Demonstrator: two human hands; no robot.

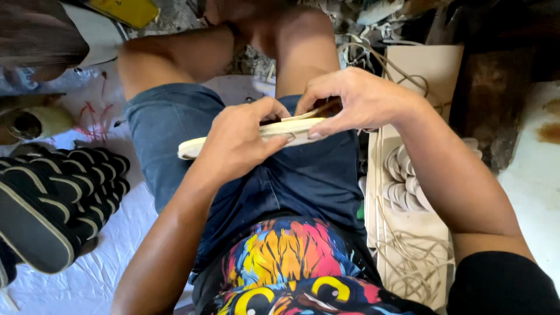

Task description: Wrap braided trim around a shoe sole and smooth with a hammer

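Dark blue denim shorts point(175, 128), knee-length. Multicolour print shirt point(286, 262) w/ yellow eye shapes. Black sleeve point(501, 286) on right arm.

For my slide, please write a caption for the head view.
Both hands, left hand and right hand, grip a cream shoe sole over the lap.

A cream-coloured sole point(256, 135) lies over dark blue denim shorts point(291, 175). The shirt point(286, 262) bears a bright print of orange, yellow, pink and blue. At left, stacked black soles point(58, 192) carry cream edge stripes. Far left, a yellow sheet point(125, 10).
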